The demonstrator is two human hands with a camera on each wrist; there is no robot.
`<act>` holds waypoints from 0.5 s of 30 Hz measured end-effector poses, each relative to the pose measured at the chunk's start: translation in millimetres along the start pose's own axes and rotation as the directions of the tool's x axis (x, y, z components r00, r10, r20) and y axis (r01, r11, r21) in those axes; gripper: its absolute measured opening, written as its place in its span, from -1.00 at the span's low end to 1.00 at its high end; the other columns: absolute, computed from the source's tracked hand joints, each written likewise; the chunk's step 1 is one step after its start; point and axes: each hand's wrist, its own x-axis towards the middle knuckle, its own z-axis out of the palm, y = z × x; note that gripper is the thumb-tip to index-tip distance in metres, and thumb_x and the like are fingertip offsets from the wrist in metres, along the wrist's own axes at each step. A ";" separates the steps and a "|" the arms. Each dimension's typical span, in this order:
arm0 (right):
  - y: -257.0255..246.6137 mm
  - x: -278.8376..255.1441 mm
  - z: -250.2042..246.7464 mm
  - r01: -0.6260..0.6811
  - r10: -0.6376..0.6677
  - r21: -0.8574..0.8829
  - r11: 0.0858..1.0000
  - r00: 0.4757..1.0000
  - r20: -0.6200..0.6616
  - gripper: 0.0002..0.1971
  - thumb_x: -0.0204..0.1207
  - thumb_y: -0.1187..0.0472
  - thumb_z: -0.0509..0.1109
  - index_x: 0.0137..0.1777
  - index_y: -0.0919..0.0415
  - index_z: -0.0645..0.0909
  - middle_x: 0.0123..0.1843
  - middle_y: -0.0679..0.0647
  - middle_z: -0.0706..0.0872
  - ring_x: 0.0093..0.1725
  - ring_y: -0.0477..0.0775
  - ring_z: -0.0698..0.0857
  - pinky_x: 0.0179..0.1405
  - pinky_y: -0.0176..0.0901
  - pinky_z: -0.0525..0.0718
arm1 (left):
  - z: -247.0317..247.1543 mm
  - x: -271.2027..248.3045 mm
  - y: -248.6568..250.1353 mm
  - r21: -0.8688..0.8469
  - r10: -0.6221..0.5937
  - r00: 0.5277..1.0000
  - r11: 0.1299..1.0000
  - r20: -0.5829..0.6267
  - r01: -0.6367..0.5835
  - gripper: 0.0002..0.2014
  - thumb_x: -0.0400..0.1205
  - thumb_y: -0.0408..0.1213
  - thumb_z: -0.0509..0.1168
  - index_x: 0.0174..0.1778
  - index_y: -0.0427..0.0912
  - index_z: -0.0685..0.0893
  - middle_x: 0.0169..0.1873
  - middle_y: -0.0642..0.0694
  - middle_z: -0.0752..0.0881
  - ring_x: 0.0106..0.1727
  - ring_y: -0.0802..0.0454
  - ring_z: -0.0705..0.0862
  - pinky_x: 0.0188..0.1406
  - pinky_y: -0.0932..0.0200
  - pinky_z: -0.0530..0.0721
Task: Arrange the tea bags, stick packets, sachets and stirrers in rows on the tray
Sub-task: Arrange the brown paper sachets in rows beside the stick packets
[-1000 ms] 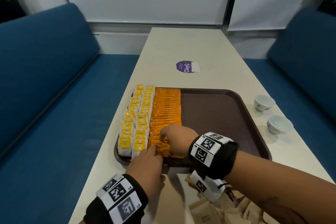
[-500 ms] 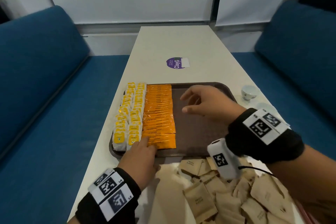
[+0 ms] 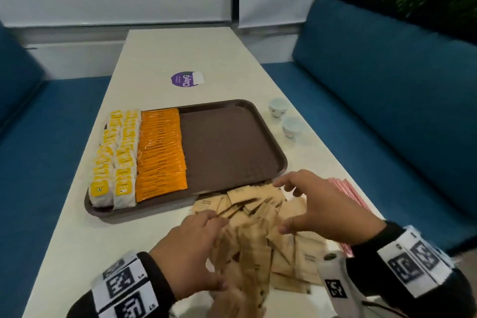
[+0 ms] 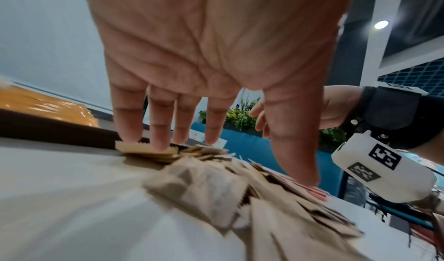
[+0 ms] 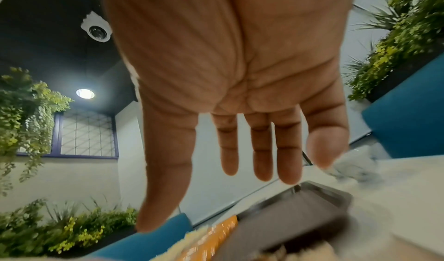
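1. Half a second ago the left hand [image 3: 188, 248] rested at the orange packets and the right hand [image 3: 322, 210] hovered over the bare tray; both have now come back to the near heap of brown sachets [image 3: 258, 237] on the table [image 3: 77, 240].
2. Left fingers [image 4: 161, 130] are spread, tips pressing the heap's left side, gripping nothing.
3. The right hand hangs over the heap with fingers [image 5: 261, 151] straight and apart, holding nothing.
4. To do this step well, I judge: gather a small squared stack, not a loose handful.
5. Pink sticks [image 3: 346, 190] lie right of the heap.
6. Beyond, the tray [image 3: 232, 142] carries tea bags [image 3: 116, 157] far left, then the orange packets [image 3: 161, 152]; start the sachet row against them.
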 end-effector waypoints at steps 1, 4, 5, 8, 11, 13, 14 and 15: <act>4.6 -8.0 7.0 -0.012 0.012 -0.033 0.999 1.000 0.021 -0.27 0.22 -0.05 0.65 0.36 -0.30 0.38 0.15 -0.34 0.41 0.17 -0.23 0.45 0.17 -0.29 0.51 | 5.0 -0.8 5.7 0.027 0.005 1.000 1.000 0.008 -0.005 0.00 0.32 0.26 0.44 0.59 0.13 0.04 0.56 0.10 0.07 0.56 0.06 0.16 0.52 0.19 0.26; 16.9 -24.9 29.3 -0.035 0.042 -0.116 0.993 0.997 0.057 -0.10 0.19 -0.05 0.66 0.49 -0.29 0.25 0.29 -0.30 0.32 0.30 -0.20 0.35 0.32 -0.19 0.49 | 18.0 -2.5 22.0 0.112 -0.017 1.000 0.994 0.024 0.014 0.10 0.23 0.29 0.48 0.57 0.11 -0.01 0.52 0.04 0.04 0.53 -0.01 0.15 0.48 0.07 0.32; 20.0 -28.8 36.4 -0.034 0.044 -0.138 0.990 0.997 0.067 -0.05 0.18 -0.02 0.66 0.53 -0.27 0.21 0.38 -0.27 0.28 0.36 -0.17 0.33 0.36 -0.17 0.49 | 21.9 -2.9 27.3 0.140 -0.027 0.999 0.990 0.026 0.023 0.12 0.22 0.28 0.49 0.57 0.11 -0.03 0.53 0.02 0.02 0.53 -0.03 0.14 0.48 0.04 0.32; 21.3 -36.4 50.2 -0.036 0.053 -0.189 0.981 0.995 0.089 0.01 0.21 0.15 0.62 0.59 -0.24 0.11 0.55 -0.16 0.15 0.52 -0.06 0.21 0.37 -0.13 0.52 | 33.3 -1.9 40.4 0.230 -0.043 0.999 0.972 0.005 0.040 0.15 0.26 0.21 0.50 0.59 0.10 -0.15 0.59 -0.01 -0.13 0.59 -0.08 0.02 0.51 -0.03 0.26; 18.0 -39.6 53.4 -0.010 0.030 -0.242 0.970 0.996 0.079 -0.07 0.34 0.23 0.53 0.60 -0.22 0.10 0.57 -0.09 0.14 0.56 -0.01 0.15 0.38 -0.15 0.50 | 40.3 0.5 47.0 0.287 -0.032 0.999 0.957 -0.001 0.031 0.11 0.32 0.15 0.48 0.59 0.12 -0.16 0.62 -0.05 -0.20 0.61 -0.12 -0.04 0.53 -0.08 0.23; 15.8 -39.9 54.3 0.012 0.004 -0.248 0.969 0.998 0.063 -0.16 0.41 0.24 0.47 0.59 -0.21 0.13 0.57 -0.07 0.17 0.56 0.00 0.16 0.36 -0.17 0.48 | 39.9 2.3 48.0 0.280 -0.022 0.999 0.960 0.026 0.014 0.12 0.25 0.19 0.51 0.57 0.16 -0.10 0.62 -0.04 -0.18 0.60 -0.14 -0.03 0.53 -0.10 0.25; 14.9 -39.6 55.2 0.021 -0.007 -0.245 0.969 0.998 0.055 -0.19 0.42 0.24 0.45 0.58 -0.21 0.15 0.57 -0.08 0.18 0.56 0.00 0.17 0.35 -0.18 0.47 | 38.5 2.8 47.5 0.268 -0.023 0.999 0.963 0.029 0.014 0.10 0.24 0.20 0.52 0.56 0.18 -0.06 0.62 -0.04 -0.16 0.60 -0.14 -0.02 0.52 -0.09 0.27; 14.3 -38.8 56.9 0.026 -0.015 -0.239 0.971 0.999 0.048 -0.21 0.43 0.23 0.45 0.58 -0.22 0.16 0.56 -0.08 0.18 0.55 0.00 0.18 0.34 -0.18 0.48 | 37.0 3.6 46.0 0.253 -0.024 1.000 0.967 0.018 0.018 0.05 0.25 0.18 0.52 0.54 0.19 0.00 0.61 -0.04 -0.12 0.59 -0.13 0.01 0.51 -0.07 0.30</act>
